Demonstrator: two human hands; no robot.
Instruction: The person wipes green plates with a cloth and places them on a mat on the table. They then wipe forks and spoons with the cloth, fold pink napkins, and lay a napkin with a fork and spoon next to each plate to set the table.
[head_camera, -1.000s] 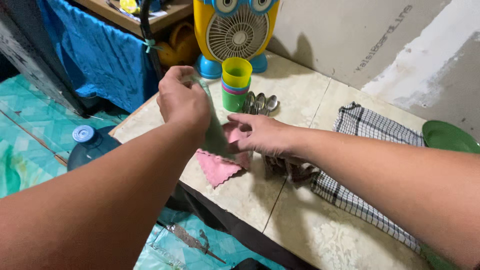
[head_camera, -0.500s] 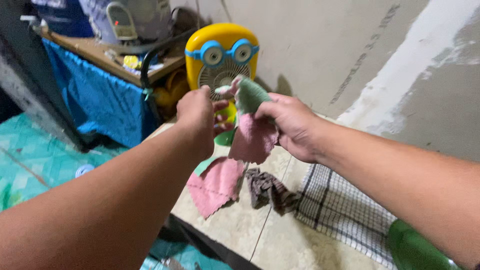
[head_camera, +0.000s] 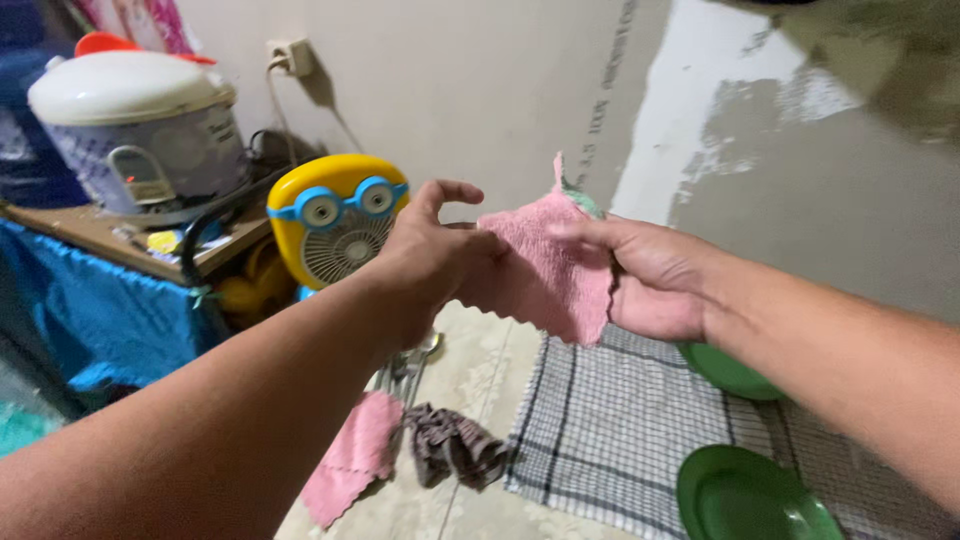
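I hold a pink cloth (head_camera: 545, 275) up in the air in front of the wall, above the tiled counter (head_camera: 480, 350). My right hand (head_camera: 640, 275) grips its right side, with a bit of green cloth showing behind its top corner. My left hand (head_camera: 435, 255) pinches the cloth's left edge, thumb and forefinger spread above it. Below on the counter lie a second pink cloth (head_camera: 352, 455) and a crumpled dark cloth (head_camera: 455, 445).
A checked cloth (head_camera: 610, 420) covers the counter's right part, with two green plates (head_camera: 750, 500) on it. A yellow and blue small fan (head_camera: 335, 225) stands at the back left, spoons (head_camera: 410, 365) near it. A rice cooker (head_camera: 135, 125) sits on a side table with blue fabric.
My view has tilted up toward the wall. Both hands have lifted the pink cloth higher and spread it out between them.
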